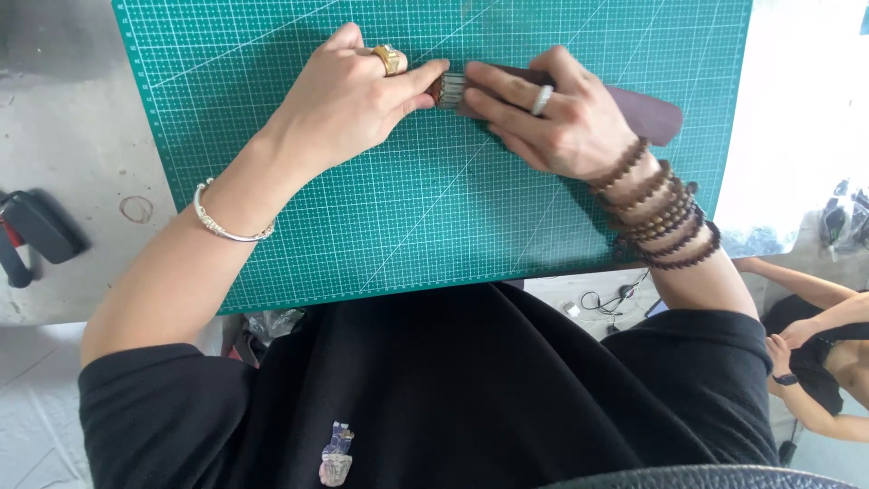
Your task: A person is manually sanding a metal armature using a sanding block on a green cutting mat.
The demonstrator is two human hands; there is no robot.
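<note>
A green gridded cutting mat (434,226) covers the middle of a pale grey bench (72,136), its near edge reaching the bench's front edge. A faint ring-shaped stain (137,209) marks the bench surface just left of the mat. At the far left edge lies a black tool with a red part (27,237), partly cut off by the frame. Right of the mat, a bright, overexposed area (797,109) hides surface detail. Below the bench's front edge, dark cables (611,299) lie on the pale floor. At lower right, another person in dark clothing (819,362) sits with arms bent; a dark wristband (785,379) is visible.
</note>
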